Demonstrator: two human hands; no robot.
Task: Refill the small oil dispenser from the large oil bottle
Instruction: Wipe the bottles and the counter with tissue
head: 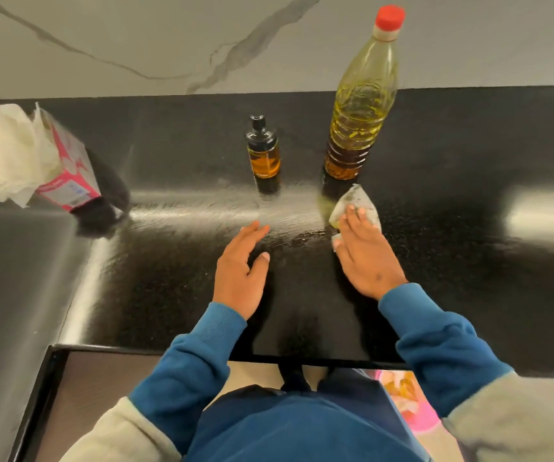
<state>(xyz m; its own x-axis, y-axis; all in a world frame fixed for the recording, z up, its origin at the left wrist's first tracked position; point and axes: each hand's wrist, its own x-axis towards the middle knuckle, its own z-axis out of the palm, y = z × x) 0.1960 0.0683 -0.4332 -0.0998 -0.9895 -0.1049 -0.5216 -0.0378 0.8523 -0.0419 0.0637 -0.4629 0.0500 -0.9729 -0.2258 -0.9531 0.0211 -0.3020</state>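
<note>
- The small glass oil dispenser with a black pump cap (263,149) is seen upright on the glossy black countertop (175,261), toward the far side and a little left of centre; amber oil fills most of its body.
- The tall clear plastic oil bottle with a red screw cap (362,105) stands upright to the right of the dispenser, apart from it, and is roughly two-thirds full.
- The large bottle is judged heavy for its thin, yielding wall, which would dent under a tight squeeze; an oily film may make it slippery, so a hold around the ribbed lower body is suggested, with the neck steadied.
- The dispenser is judged light, rigid and breakable; it is best taken around the glass body, not by the pump head.
- The right hand (365,255) is laid flat on a crumpled, stained white paper tissue (355,205), just near of the large bottle's base; the fingers are extended and close together, pressing the tissue to the counter rather than clamped around it.
- The left hand (242,271) is held open and empty, fingers loosely together, thumb apart; whether it touches the counter cannot be told.
- A streaky sheen, possibly smeared oil, is visible between the hands.
- A pink tissue box with white tissue spilling out (65,168) lies tilted at far left.
</note>
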